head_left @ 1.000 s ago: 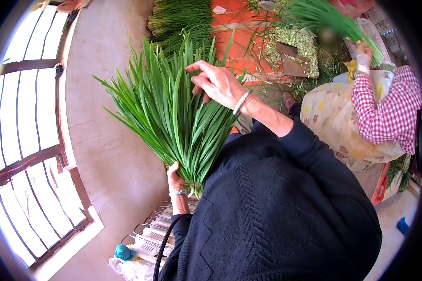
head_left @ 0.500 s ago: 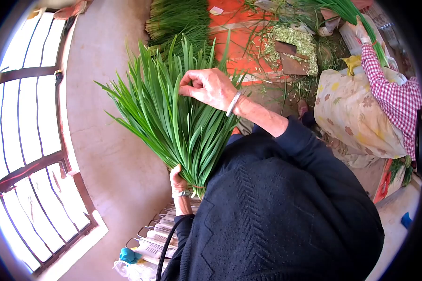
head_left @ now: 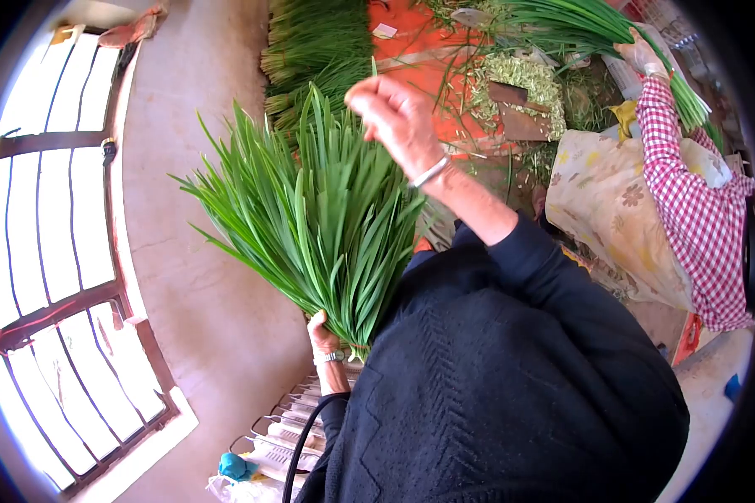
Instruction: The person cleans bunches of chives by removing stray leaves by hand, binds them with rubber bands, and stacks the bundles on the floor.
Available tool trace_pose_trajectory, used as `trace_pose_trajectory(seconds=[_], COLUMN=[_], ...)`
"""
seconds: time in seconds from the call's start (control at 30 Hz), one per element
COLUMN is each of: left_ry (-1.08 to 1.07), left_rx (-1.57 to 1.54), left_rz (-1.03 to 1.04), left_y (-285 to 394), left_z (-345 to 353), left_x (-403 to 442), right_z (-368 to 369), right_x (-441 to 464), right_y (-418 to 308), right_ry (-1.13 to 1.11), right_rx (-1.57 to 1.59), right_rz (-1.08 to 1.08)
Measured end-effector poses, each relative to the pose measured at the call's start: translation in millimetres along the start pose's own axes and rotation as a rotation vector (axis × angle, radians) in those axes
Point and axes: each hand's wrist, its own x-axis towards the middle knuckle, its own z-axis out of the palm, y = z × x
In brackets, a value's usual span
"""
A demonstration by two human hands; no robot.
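A big bunch of flat-leaved garlic chives point(head_left: 327, 218) stands fanned out in front of me, tips up, with a reddish tie near its base. My left hand point(head_left: 322, 337) is closed around the bunch's lower end, most of its fingers hidden behind the stems. Above the upper leaves, my right hand point(head_left: 398, 121) is raised with its fingers pinched together. A thin green tip shows just over those fingers, but I cannot tell whether they hold it.
Piled green bunches point(head_left: 319, 50) lie on an orange-red sheet point(head_left: 428, 71) with scattered trimmings point(head_left: 524, 80). At right, a person in a checked sleeve point(head_left: 667, 126) holds long green stalks point(head_left: 570, 21). A barred window point(head_left: 63, 218) is on the left; a radiator point(head_left: 285, 436) stands below.
My right hand has lifted up from among the leaves, slightly rightward. My left hand keeps its hold on the bunch. The other person's stalks have swung to a flatter slant.
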Motion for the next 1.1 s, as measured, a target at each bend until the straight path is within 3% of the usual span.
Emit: trace_pose_trajectory(seconds=[0.07,0.13,0.2,0.3,0.33,0.4,0.47,0.53,0.6,0.73,0.8,0.87,0.9,0.93,1.0,1.1], left_ry=[0.033,-0.102,-0.098,-0.125,-0.131,-0.021,-0.023,-0.031,-0.123,-0.118,-0.12,-0.115,-0.1,-0.1,-0.08,-0.075], left_rx=[-0.017,-0.068,-0.06,-0.04,-0.042,0.053,0.042,0.007,-0.064,-0.065,-0.062,-0.069,-0.044,-0.046,-0.042,0.01], left_rz=[0.01,-0.055,-0.069,-0.093,-0.095,-0.029,-0.038,-0.067,-0.095,-0.095,-0.093,-0.089,-0.071,-0.071,-0.08,-0.068], left_y=[-1,-1,0,3,4,3,1,-1,4,2,3,-2,-3,-3,-2,-5], left_z=[-15,-32,-24,-14,-14,-5,-4,-14,-26,-35,-38,-42,-42,-42,-39,-50], left_x=[3,10,11,14,16,14,17,19,21,21,22,20,21,22,24,32], right_z=[-15,-31,-40,-44,-41,-39,-37,-32,-27,-33,-52,-56,-55,-54,-58,-67], right_x=[24,52,72,96,98,107,93,79,68,73,87,84,91,87,68,54], right_y=[-17,-22,-19,-13,-2,-3,-6,-4,-7,1,-14,-39,-42,-40,-39,-46], right_ry=[-0.012,-0.169,-0.303,-0.564,-0.585,-0.663,-0.651,-0.471,-0.408,-0.033,0.096,-0.006,-0.086,-0.088,-0.228,-0.409], right_rx=[-0.056,-0.362,-0.636,-0.705,-0.559,-0.735,-0.68,-0.488,-0.529,0.207,0.172,-0.012,-0.26,-0.26,-0.403,-0.528], right_rz=[0.035,0.009,-0.009,0.12,-0.001,0.026,0.024,0.018,-0.041,0.07,-0.044,-0.102,-0.1,-0.099,-0.402,-0.219])
